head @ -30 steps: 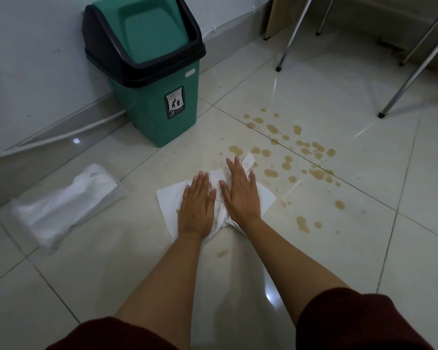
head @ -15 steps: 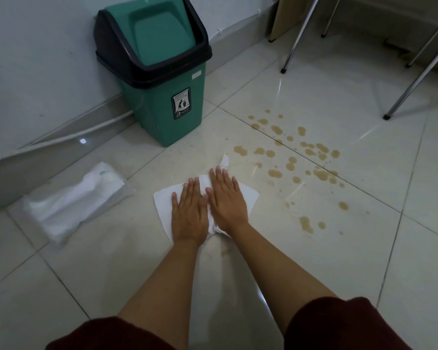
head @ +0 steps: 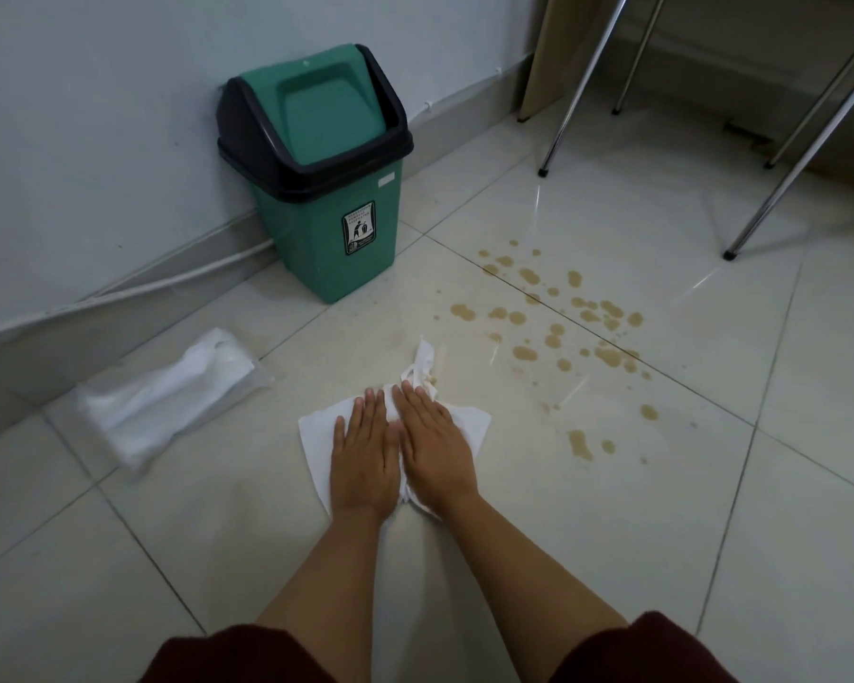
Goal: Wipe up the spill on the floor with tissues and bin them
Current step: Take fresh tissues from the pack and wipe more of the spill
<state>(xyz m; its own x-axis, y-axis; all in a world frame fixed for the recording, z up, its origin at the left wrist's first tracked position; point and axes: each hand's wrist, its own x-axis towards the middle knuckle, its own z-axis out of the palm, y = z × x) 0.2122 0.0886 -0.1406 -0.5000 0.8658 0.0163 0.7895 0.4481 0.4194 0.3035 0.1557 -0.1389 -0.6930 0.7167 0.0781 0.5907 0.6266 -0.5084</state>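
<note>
White tissues (head: 473, 422) lie spread and partly bunched on the pale floor tiles, with a brown-stained twisted end pointing away from me. My left hand (head: 362, 456) and my right hand (head: 435, 443) press flat on them side by side, fingers straight. Brown spill drops (head: 560, 330) are scattered on the tiles to the right and beyond the tissues. A green swing-lid bin (head: 319, 189) with a black collar stands against the wall, beyond and left of my hands.
A soft pack of white tissues (head: 168, 396) lies on the floor at the left near the wall. Chrome chair or table legs (head: 804, 155) stand at the upper right. A white cable (head: 168, 278) runs along the skirting.
Both hands have dragged the tissues back toward me and slightly left, away from the spill drops. The tissue's far end has bunched up and shows brown stains.
</note>
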